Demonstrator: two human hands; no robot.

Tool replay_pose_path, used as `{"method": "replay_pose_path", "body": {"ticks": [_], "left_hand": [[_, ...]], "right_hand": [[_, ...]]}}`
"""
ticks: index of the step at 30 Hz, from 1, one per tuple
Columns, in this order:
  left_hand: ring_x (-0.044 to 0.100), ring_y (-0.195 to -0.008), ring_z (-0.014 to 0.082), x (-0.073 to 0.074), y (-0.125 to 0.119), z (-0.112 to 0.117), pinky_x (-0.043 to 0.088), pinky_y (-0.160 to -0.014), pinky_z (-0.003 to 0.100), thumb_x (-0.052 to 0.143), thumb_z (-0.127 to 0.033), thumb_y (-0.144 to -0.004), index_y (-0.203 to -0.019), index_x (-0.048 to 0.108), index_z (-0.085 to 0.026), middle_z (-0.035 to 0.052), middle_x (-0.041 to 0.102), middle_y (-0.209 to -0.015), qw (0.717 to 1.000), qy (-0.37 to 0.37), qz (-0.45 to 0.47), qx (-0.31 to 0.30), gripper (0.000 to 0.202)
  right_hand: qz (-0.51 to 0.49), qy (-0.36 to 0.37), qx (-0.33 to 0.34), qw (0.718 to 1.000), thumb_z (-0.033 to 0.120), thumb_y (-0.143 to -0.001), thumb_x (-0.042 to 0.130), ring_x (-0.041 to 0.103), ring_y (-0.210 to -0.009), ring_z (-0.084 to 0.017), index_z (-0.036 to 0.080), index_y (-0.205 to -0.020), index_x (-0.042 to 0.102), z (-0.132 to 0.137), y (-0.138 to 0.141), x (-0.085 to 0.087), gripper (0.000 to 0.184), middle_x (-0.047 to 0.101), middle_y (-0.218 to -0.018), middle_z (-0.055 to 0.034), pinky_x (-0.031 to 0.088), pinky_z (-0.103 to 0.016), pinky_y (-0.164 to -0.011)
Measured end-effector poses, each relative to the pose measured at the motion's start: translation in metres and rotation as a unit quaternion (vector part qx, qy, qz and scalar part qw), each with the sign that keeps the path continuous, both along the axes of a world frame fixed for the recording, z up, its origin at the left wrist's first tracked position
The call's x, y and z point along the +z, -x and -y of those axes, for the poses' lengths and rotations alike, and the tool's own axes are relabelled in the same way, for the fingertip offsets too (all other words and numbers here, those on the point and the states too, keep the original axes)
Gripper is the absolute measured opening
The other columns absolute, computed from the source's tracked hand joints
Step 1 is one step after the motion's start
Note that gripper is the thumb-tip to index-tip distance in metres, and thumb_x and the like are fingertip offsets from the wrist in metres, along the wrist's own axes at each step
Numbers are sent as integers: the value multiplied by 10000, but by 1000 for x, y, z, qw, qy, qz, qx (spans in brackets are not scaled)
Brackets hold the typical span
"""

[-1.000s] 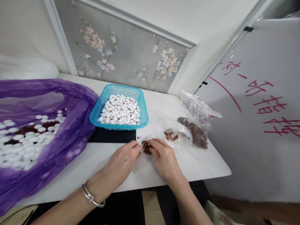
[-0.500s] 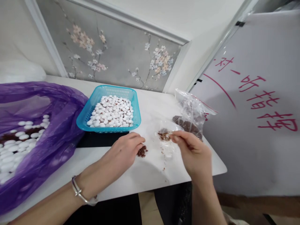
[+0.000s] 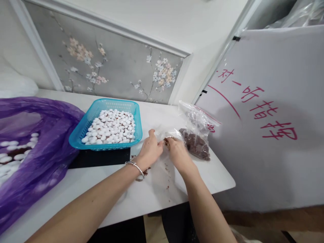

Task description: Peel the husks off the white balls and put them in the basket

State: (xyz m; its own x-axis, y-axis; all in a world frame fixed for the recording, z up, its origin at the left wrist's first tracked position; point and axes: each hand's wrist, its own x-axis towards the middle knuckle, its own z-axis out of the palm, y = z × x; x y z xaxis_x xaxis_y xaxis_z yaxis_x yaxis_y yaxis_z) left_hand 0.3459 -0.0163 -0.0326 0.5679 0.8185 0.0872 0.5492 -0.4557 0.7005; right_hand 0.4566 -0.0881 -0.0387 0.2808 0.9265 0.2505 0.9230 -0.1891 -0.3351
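Fronting a floral panel, the white table bears brown crumbs.

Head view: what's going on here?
A person is working bare-handed at a small clear plastic bag on a white table. The right hand has its fingers at brown flaky bits there; the left hand is close beside it, its exact grip unclear. A reddish-brown crumbly pile lies partly hidden by the left wrist. A turquoise plastic basket of white oval pieces stands to the left, a larger clear bag of brown material to the right.
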Motion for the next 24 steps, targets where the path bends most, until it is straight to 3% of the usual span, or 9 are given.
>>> {"method": "replay_pose_path", "body": {"ticks": [4,7,10,12,16,21,24], "left_hand": [[671,-674,239,2,0,-5,455,-618,313,441,-275,-869,-1350,177,-25,102,690,-725,1000,-6,2,7,603],[652,-646,236,5,9,-3,434,-594,306,451,-172,-814,-1318,300,-88,73,672,-693,999,-28,-4,-17,533],[630,-632,237,7,25,8,418,-587,308,434,-93,-748,-1264,401,-162,38,640,-667,997,-53,-15,-54,522],[610,-603,241,7,35,15,415,-580,322,418,-88,-737,-1287,383,-156,28,616,-642,994,-73,-32,-70,555],[587,-568,236,4,42,21,422,-569,332,401,-103,-748,-1338,323,-101,17,583,-601,990,-94,-69,-74,595],[590,-591,214,1,36,19,440,-593,319,424,-105,-743,-1362,307,-101,-9,572,-574,992,-84,-64,-69,630],[588,-558,194,2,33,16,458,-594,307,438,-111,-737,-1374,296,-107,-25,574,-547,996,-33,-48,-64,652]], "right_hand": [[3,15,33,999,33,-810,445,607,-684,-161,164,-838,660,5,-3,-1,254,679,-754,-61,398,-229,-625],[14,11,27,999,39,-817,448,625,-716,-171,189,-897,672,18,-4,-3,281,696,-785,-48,407,-235,-645],[34,-3,-27,999,39,-820,413,616,-705,-224,134,-835,665,27,-7,-4,269,677,-753,-105,397,-288,-633],[43,-3,-48,998,27,-802,401,599,-686,-238,125,-752,646,27,-6,-4,269,654,-714,-123,377,-302,-616],[44,29,-15,998,-2,-723,439,537,-573,-174,162,-657,620,21,-2,-5,253,622,-644,-70,329,-270,-553],[54,65,18,996,35,-687,486,481,-515,-159,157,-661,643,16,0,-7,200,603,-582,-59,283,-271,-513],[57,69,14,996,31,-702,463,499,-546,-164,153,-704,662,13,-3,-8,234,626,-619,-71,288,-268,-523]]}}
